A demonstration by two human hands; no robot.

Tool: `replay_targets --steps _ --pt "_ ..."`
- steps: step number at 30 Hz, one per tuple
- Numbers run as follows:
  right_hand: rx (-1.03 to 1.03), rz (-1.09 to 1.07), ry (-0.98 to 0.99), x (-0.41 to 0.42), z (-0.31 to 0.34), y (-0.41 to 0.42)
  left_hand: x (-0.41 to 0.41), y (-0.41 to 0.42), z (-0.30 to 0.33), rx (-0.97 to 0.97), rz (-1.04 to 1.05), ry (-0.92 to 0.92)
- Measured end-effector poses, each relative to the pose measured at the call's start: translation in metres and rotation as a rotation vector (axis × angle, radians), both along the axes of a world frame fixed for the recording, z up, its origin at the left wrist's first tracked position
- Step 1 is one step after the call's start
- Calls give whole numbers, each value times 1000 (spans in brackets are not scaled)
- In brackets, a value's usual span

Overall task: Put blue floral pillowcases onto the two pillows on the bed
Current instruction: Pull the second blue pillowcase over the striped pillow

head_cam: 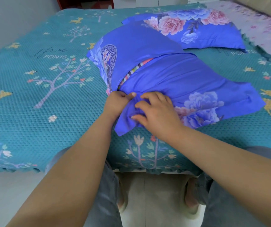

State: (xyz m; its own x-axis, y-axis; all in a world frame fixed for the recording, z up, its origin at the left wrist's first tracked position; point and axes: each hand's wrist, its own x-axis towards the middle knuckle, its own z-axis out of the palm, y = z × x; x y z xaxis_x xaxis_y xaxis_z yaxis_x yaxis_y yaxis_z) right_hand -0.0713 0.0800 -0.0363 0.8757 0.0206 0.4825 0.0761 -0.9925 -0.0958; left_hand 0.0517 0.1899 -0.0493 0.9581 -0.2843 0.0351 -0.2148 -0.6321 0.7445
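A pillow in a blue floral pillowcase [172, 76] lies near the bed's front edge. A strip of the striped pillow [137, 68] shows through the case's overlapping back opening. My left hand [116, 101] pinches a bunched fold of the blue cloth at the near end of that opening. My right hand [154, 112] lies on the cloth beside it, fingers bent and pressing into the fabric. A second pillow in a blue floral pillowcase [197, 28] lies behind, toward the far right of the bed.
The bed carries a teal bedspread [41, 89] printed with trees and deer, its front edge just before my legs. A pale floral cover [262, 25] lies at the far right. Light floor tiles show below, with my feet near the bed.
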Motion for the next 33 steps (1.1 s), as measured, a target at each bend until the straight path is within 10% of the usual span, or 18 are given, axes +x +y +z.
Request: replay_targets --steps 5,18,27,33 --pt "-278 105 -51 -12 -30 18 0 16 0 -126 -219 113" --pt "-174 -164 175 4 -62 11 -14 8 -1 -434 -169 113" --pt "-58 -43 220 12 -58 29 -21 6 -13 304 -303 -293" --pt "217 -67 421 -2 -37 36 -24 27 -21 145 -420 -412"
